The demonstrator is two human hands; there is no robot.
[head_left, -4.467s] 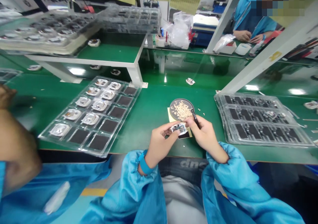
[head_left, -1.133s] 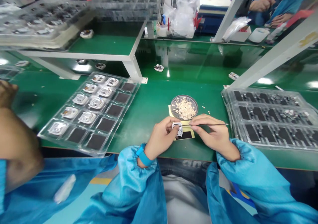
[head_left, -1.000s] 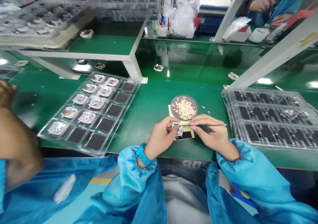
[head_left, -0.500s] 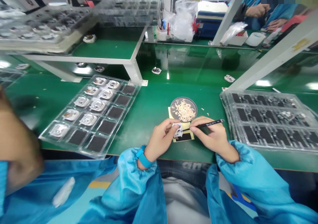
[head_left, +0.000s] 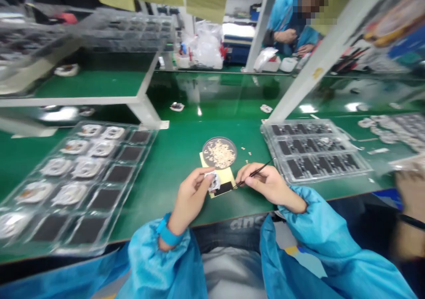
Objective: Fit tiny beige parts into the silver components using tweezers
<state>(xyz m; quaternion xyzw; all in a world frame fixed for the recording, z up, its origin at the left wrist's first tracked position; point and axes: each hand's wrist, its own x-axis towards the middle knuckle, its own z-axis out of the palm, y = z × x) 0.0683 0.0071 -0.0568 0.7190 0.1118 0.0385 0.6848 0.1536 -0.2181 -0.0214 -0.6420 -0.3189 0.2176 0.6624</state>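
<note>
My left hand (head_left: 191,196) pinches a small white plastic housing (head_left: 213,182) between thumb and fingers, above the table. Black tweezers (head_left: 260,170) are held in my right hand (head_left: 265,182), their tips a little right of the housing, over a black strip (head_left: 224,189) on a yellow paper pad (head_left: 227,175). Just behind the pad stands a round dark dish (head_left: 205,156) with many tiny beige pieces (head_left: 221,153) in it. A few loose beige pieces lie on the table right of the dish.
At left lies a clear tray (head_left: 109,221) with white housings in several pockets. Stacked clear trays (head_left: 282,175) with dark pockets stand at right. A raised shelf (head_left: 109,75) is at back left, a slanted white post (head_left: 318,64) at right. Another person (head_left: 285,20) sits across.
The view has swung to the right. The tweezers' tips have moved away from the housing to its right. My left hand still holds the housing.
</note>
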